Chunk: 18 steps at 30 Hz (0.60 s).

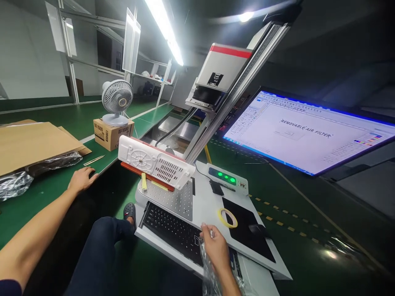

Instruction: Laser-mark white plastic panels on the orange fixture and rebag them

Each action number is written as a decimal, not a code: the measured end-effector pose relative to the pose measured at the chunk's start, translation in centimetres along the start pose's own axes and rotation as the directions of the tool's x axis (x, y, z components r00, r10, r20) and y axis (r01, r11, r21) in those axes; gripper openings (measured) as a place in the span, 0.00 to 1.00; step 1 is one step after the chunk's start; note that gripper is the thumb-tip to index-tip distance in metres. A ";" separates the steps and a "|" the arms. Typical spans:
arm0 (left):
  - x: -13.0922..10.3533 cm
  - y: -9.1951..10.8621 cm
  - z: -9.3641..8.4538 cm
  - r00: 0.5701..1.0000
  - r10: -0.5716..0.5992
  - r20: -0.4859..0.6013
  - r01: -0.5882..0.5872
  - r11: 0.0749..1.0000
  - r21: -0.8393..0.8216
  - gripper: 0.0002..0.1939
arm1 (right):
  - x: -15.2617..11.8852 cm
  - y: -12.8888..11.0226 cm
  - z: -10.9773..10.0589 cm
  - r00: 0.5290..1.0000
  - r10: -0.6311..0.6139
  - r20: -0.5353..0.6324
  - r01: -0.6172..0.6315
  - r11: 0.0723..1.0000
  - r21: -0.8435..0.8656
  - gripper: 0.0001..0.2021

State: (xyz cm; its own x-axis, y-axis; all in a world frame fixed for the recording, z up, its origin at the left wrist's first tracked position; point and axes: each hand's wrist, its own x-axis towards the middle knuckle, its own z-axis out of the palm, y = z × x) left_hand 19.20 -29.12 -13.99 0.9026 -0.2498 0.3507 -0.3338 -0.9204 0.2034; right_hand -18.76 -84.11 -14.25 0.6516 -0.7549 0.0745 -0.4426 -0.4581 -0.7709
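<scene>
Handling the clear, crinkled plastic film (207, 267) well probably calls for a light, firm pinch near its top, with its loose length gathered away from the black rectangular keyboard (173, 232), at about 10 o'clock from the right hand (216, 246). A trailing fold could snag on the keys or on the yellow ring of tape (221, 216), near it at 1 o'clock. The white plastic housing with slotted and round vents (138, 158) stands tilted over the perforated metal plate (183, 201), at 11 o'clock from the right hand and well apart from it; it seems wise not to jog that plate.

The right hand is curled closed, thumb against the bent forefinger, pinching the film, which hangs toward 6 o'clock; whether it is a bag or a sheet, I cannot tell. The left hand (80, 179), well off at 10 o'clock from the right, lies with fingers loosely spread on the edge of the green tabletop (57, 187), no object visible in its grasp, two thin pale sticks (94, 160) just beside it at 1 o'clock.
</scene>
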 end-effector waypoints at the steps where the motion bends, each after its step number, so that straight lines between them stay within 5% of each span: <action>1: 0.0 0.0 0.0 1.000 -0.001 0.001 0.001 1.000 0.001 0.36 | 0.7 -1.4 0.0 1.000 -0.028 -0.010 0.028 1.000 0.006 0.31; 6: 0.5 0.4 -0.6 0.989 -0.132 0.059 0.136 0.989 -0.063 0.36 | 4.8 -7.1 1.9 0.995 -0.103 0.019 0.102 0.994 0.047 0.31; 9: 2.6 1.7 -1.1 0.966 -0.248 0.074 0.259 0.926 -0.273 0.37 | 7.8 -9.5 3.8 0.989 -0.145 -0.032 0.147 0.985 0.093 0.35; 13: 8.0 5.5 -1.0 0.973 -0.230 -0.001 0.193 0.821 -0.538 0.44 | 11.5 -11.6 6.0 0.985 -0.163 -0.056 0.168 0.980 0.108 0.42; 18: 14.5 11.4 0.0 0.997 -0.082 -0.012 0.049 0.692 -0.720 0.52 | 14.1 -11.7 8.0 0.977 -0.211 -0.042 0.213 0.976 0.044 0.34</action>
State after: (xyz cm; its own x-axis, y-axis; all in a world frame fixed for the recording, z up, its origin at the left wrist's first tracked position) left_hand 28.46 -43.23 -6.65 0.9237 -0.1701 0.3433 -0.3830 -0.4328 0.8161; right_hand 0.53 -85.64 -9.22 0.7039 -0.6602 0.2619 -0.2663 -0.5872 -0.7644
